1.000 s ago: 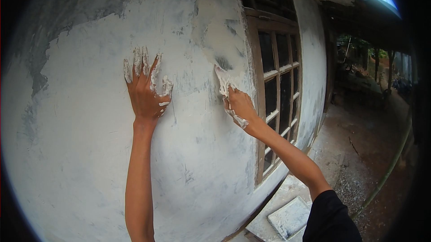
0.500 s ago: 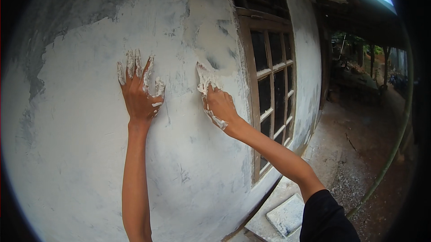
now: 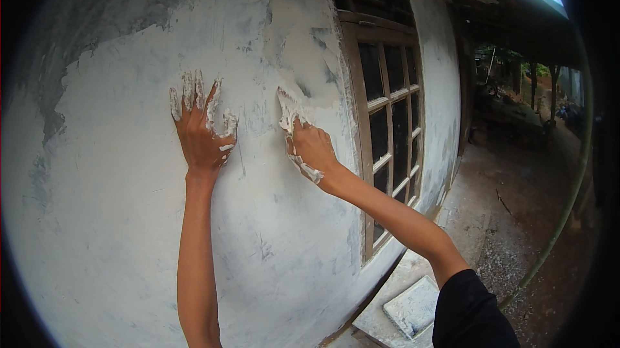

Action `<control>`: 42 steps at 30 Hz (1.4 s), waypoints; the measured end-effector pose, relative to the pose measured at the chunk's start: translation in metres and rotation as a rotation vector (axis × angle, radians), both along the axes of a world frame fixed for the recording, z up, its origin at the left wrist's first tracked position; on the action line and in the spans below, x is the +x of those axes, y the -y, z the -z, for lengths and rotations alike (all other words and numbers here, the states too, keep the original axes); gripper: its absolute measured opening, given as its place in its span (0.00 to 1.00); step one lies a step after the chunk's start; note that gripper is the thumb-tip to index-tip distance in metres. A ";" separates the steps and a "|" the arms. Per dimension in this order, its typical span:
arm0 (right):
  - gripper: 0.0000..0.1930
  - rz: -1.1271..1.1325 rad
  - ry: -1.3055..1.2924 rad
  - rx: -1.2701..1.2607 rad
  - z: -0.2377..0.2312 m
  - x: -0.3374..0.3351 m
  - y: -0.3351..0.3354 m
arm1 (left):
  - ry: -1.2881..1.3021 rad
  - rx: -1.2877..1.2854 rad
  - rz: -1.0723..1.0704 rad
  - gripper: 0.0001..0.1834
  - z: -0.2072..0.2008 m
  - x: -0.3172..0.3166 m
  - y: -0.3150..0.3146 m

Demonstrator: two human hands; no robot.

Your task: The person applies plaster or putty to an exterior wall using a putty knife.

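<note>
In the head view, the two hands are apart from each other. The left hand (image 3: pixel 200 138) rests spread on the grey-white wall (image 3: pixel 116 193), with white paste (image 3: pixel 228 123) on it. To its right, the right hand (image 3: pixel 314 149) is closed around a flat scraper (image 3: pixel 289 104) (the paste covers this tool, so its handle is hardly seen), whose blade is at the wall, just above this hand. A wooden-framed window (image 3: pixel 385 105) is right of the right hand.

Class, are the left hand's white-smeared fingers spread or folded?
Spread: on the bare left hand, the white-smeared fingers fan apart against the patchy grey-white wall.
</note>
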State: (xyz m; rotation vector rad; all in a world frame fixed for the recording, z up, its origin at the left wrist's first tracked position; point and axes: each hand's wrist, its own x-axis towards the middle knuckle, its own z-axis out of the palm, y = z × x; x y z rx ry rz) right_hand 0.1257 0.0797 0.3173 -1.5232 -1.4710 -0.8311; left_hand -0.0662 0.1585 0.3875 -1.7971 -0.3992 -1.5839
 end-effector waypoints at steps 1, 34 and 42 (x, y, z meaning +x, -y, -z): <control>0.16 -0.004 -0.004 -0.003 -0.003 0.003 0.012 | -0.004 -0.003 -0.004 0.40 0.001 -0.003 0.001; 0.08 -0.154 -0.126 0.268 -0.037 0.069 0.035 | -0.004 0.007 0.017 0.45 -0.002 -0.005 0.010; 0.10 0.094 -0.162 0.158 -0.026 0.047 -0.036 | 0.021 -0.042 0.014 0.40 -0.002 0.001 0.017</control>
